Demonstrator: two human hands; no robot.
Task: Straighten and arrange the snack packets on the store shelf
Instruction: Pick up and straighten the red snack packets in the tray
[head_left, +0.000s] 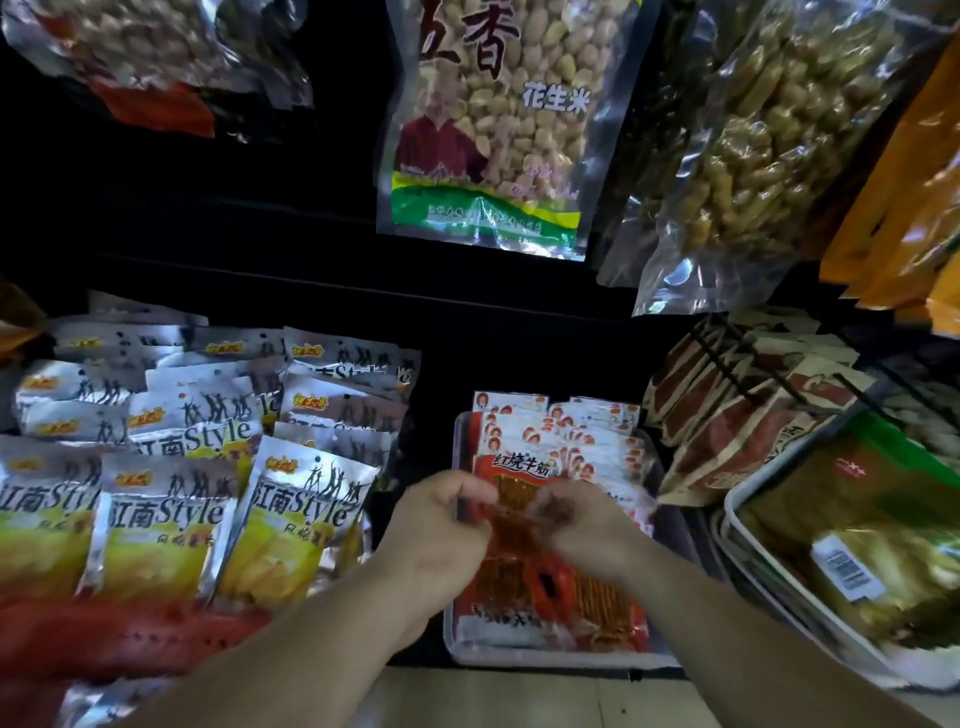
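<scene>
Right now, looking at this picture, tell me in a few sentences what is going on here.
A person is sorting snacks. The left hand and the right hand both hold a red packet above a clear tray filled with more of the same red packets. Silver packets lie stacked to the left, and a peanut bag hangs above. The right hand is blurred, so its exact grip is hard to read.

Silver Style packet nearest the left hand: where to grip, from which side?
Pinch the flat top seal of the silver Style packet from above: it stands leaning with that edge free, and the left hand, holding the red packet, crowds its right side.
</scene>
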